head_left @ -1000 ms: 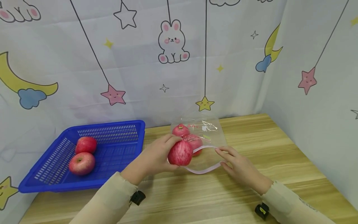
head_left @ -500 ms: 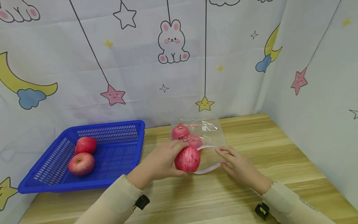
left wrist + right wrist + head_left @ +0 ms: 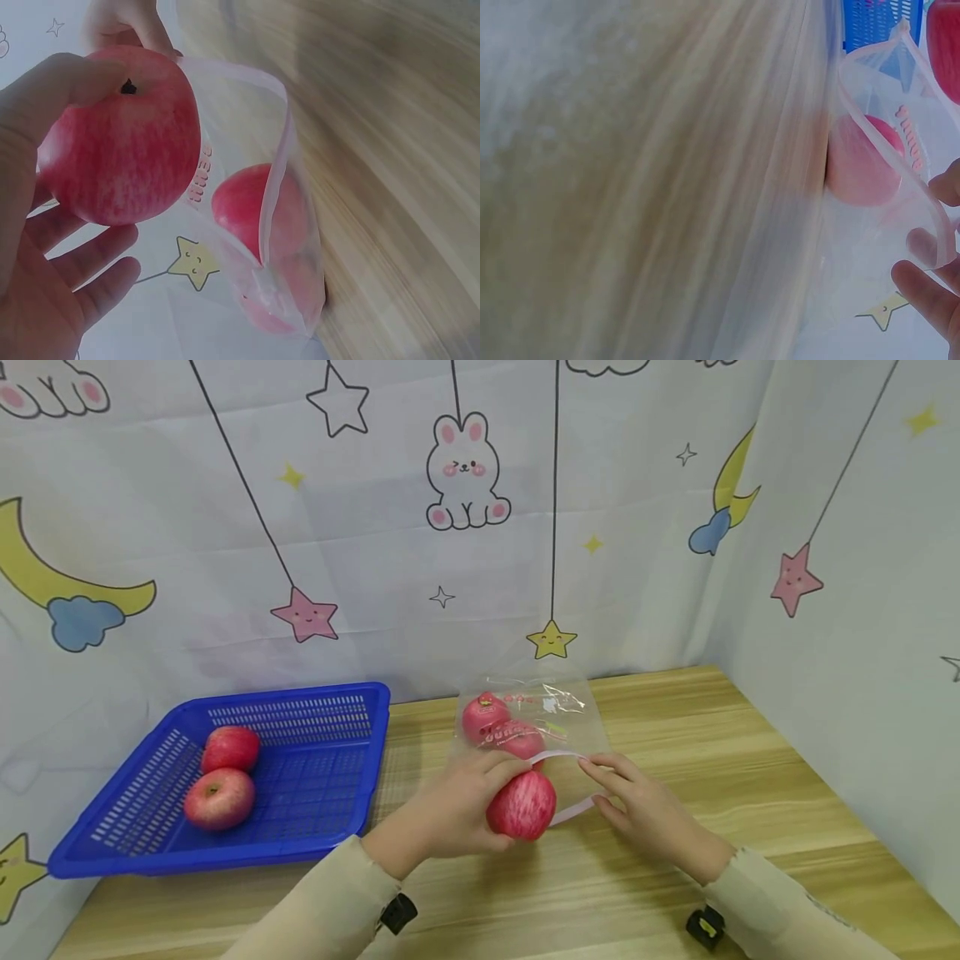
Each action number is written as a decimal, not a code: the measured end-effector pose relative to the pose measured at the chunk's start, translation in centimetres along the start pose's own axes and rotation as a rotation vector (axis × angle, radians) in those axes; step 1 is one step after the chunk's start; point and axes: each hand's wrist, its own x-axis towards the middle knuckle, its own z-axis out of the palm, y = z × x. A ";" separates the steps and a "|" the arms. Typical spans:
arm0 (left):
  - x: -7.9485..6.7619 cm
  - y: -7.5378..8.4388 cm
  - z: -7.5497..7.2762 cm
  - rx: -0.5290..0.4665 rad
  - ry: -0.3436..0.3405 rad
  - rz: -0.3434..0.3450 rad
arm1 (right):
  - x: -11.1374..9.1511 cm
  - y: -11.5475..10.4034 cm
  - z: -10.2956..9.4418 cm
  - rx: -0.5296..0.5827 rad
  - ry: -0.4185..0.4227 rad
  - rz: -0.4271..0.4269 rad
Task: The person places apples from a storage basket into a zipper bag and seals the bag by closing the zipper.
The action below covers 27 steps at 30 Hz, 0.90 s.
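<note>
A red apple point(image 3: 522, 807) is gripped in my left hand point(image 3: 467, 802), just in front of the mouth of a clear plastic bag point(image 3: 573, 727). In the left wrist view, the thumb presses beside the stem of this apple point(image 3: 124, 150) and the fingers curl beneath. At the bag's right side, my right hand point(image 3: 651, 810) holds the pale pink rim point(image 3: 889, 154) between thumb and fingers, and the mouth gapes. Two apples lie inside the bag, one farther back point(image 3: 484, 714) and one nearer point(image 3: 519, 740). The left hand partly covers the bag's left edge.
To the left stands a blue plastic basket point(image 3: 217, 863) with two apples in it, a front one point(image 3: 220, 799) and a back one point(image 3: 231, 748). All of it rests on a wood-grain table point(image 3: 712, 735). A printed cloth point(image 3: 375, 552) hangs behind.
My left hand has carried its apple to the right and a little nearer to me, along the bag's mouth. The right hand has hardly moved and keeps its hold on the rim.
</note>
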 end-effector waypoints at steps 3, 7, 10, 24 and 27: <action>0.0 0.2 0.1 0.020 -0.006 0.001 | 0.1 0.0 0.0 0.002 0.003 -0.007; -0.1 0.3 0.2 0.048 -0.008 0.003 | 0.2 -0.1 0.1 0.007 0.005 -0.013; -0.1 0.3 0.5 0.067 -0.011 0.011 | 0.3 -0.2 0.2 0.007 0.004 -0.013; 0.7 1.1 1.5 0.173 -0.074 0.037 | -0.2 -0.2 0.0 0.004 0.001 0.011; 0.7 1.2 1.6 0.183 -0.107 0.026 | -0.1 -0.3 0.1 -0.003 -0.008 0.012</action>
